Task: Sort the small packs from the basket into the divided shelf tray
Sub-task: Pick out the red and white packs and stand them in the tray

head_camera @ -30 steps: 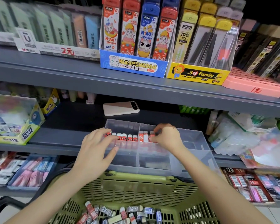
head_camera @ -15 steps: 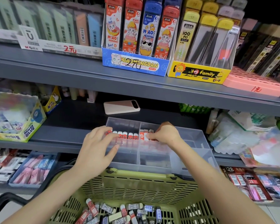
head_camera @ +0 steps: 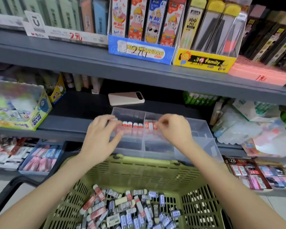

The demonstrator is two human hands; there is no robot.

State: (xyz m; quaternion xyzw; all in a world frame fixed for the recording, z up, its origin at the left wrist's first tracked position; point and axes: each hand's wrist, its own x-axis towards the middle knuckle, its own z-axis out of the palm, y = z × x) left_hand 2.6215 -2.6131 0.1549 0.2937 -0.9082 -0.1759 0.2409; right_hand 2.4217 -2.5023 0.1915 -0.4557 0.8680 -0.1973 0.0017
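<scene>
A glue box [head_camera: 37, 119] on the left reads "POWER GLUE", a blue display box [head_camera: 141, 51] "MIAOMENGDAN", a yellow display box [head_camera: 203, 61] "family", and a shelf label [head_camera: 75, 36] "2".

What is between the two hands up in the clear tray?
In the head view, a row of red-and-white packs and a clear divider wall sit between the left hand and right hand.

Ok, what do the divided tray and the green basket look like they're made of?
Divided tray: clear, glossy hard plastic, probably; the packs show through its walls. Basket: olive-green moulded plastic, matte, going by its slotted lattice walls.
</scene>
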